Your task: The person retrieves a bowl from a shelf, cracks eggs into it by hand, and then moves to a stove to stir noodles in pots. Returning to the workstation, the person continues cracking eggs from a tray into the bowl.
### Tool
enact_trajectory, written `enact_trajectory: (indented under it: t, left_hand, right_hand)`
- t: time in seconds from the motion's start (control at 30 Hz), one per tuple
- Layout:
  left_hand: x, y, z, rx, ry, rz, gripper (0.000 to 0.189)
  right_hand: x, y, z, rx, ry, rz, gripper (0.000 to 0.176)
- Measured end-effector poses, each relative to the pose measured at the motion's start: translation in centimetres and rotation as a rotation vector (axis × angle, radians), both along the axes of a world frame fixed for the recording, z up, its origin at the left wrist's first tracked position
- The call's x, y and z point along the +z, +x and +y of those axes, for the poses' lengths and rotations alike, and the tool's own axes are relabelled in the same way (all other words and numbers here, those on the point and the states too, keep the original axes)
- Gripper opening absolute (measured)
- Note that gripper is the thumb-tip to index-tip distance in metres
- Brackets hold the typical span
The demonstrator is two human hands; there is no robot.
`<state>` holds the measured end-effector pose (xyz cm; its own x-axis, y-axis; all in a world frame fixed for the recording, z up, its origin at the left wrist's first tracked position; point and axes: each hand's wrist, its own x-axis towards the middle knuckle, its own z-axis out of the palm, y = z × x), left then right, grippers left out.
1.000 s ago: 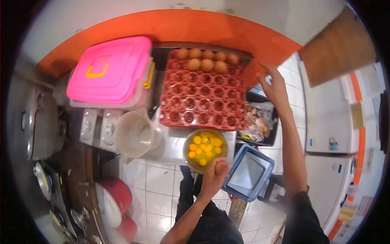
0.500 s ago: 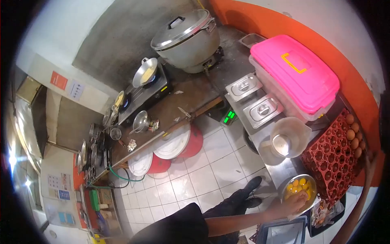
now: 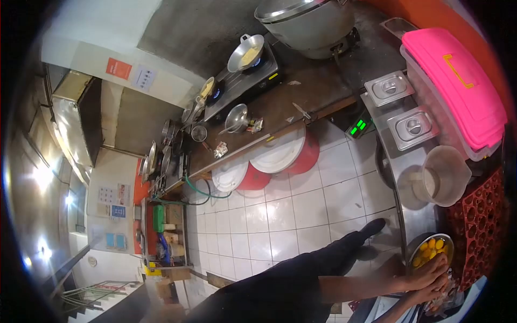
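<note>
**Bowl of egg yolks (image 3: 413,245) at the near end of the steel counter (image 3: 414,210)**

A red egg tray (image 3: 478,215) sits just beside it, and there's a white plastic jug (image 3: 444,175) further up the counter. The bowl looks like thin metal, stiff and light. With all those loose yolks (image 3: 431,247) in it, I'd guess it's sloshy and slick inside, so the dry rim is the place to grab it. Both arms reach in from the bottom edge, hands touching. The left hand (image 3: 431,269) is over the bowl's near rim and the right hand (image 3: 437,288) is pressed just under it, both with fingers curled. I honestly can't tell if they're clamped on anything, it's too small and blurry.
</note>
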<state>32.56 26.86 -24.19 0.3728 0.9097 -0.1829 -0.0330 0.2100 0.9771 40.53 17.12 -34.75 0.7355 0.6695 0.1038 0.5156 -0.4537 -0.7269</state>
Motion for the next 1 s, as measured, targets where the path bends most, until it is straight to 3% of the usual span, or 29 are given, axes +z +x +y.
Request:
enact_trajectory:
  t: [0.13, 0.27, 0.37, 0.43, 0.5, 0.57, 0.67, 0.77, 0.87, 1.0]
  left_hand:
    - [-0.8, -0.5, 0.3, -0.037, 0.119, 0.108, 0.020]
    - [-2.5, -1.1, -0.3, -0.195, 0.446, 0.346, 0.021]
    - [-0.1, -3.9, 0.9, -0.099, 0.469, 0.281, 0.036]
    - [2.5, -4.5, 2.0, -0.105, -0.087, 0.039, 0.039]
    - [1.5, -4.3, 1.9, -0.115, 0.106, 0.124, 0.031]
    - [1.9, -4.3, 2.0, -0.150, 0.045, 0.115, 0.033]
    - [2.7, -4.5, 2.0, -0.195, -0.115, 0.143, 0.038]
    - [1.8, -3.7, 1.5, -0.151, -0.017, 0.161, 0.037]
    - [2.6, -4.1, 1.8, -0.173, -0.115, 0.156, 0.038]
    - [1.9, -3.8, 1.2, -0.215, -0.025, 0.169, 0.038]
  right_hand:
    - [3.9, -0.9, 2.1, 0.019, 0.019, 0.173, 0.053]
    - [9.7, -3.3, 4.5, -0.058, 0.028, 0.185, 0.054]
    - [13.2, -6.5, 5.6, -0.192, 0.059, 0.308, 0.055]
    - [15.7, -7.6, 7.2, -0.415, 0.276, 0.563, 0.055]
    - [15.8, -7.7, 6.9, -0.366, 0.198, 0.423, 0.054]
    - [15.4, -7.7, 6.4, -0.249, 0.201, 0.491, 0.053]
    - [14.8, -7.4, 6.2, -0.347, 0.317, 0.589, 0.051]
    - [13.9, -7.5, 6.0, -0.225, 0.209, 0.439, 0.050]
    - [14.0, -6.9, 5.5, -0.312, 0.217, 0.579, 0.049]
    - [14.5, -7.0, 5.9, -0.241, 0.253, 0.554, 0.048]
